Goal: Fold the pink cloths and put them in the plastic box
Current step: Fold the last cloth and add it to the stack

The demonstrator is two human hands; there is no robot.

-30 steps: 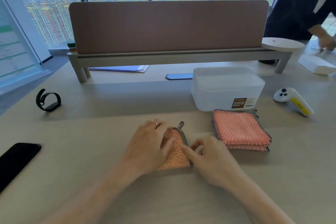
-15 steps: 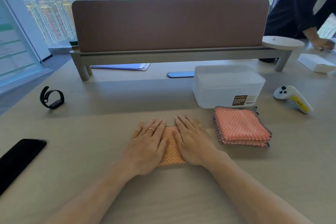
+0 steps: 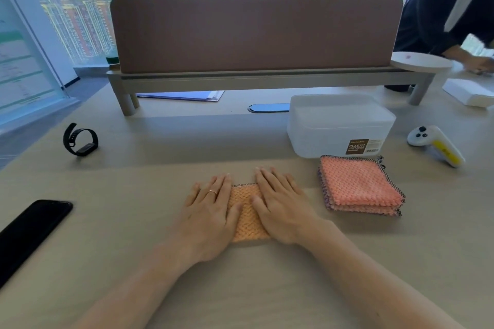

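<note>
A folded pink cloth lies on the table in front of me. My left hand presses flat on its left part, fingers straight. My right hand presses flat on its right part, so only a middle strip of the cloth shows between them. To the right sits a stack of folded pink cloths with dark edging. Just behind that stack stands the translucent plastic box, its lid on and a brown label on its front.
A black phone lies at the left edge and a black wristband further back. A white and yellow controller lies right of the box. A desk divider stands behind. Another person leans over the far right.
A second ago my fingers were working the cloth's edge; both hands then laid flat on the folded cloth and have stayed pressing on it.
</note>
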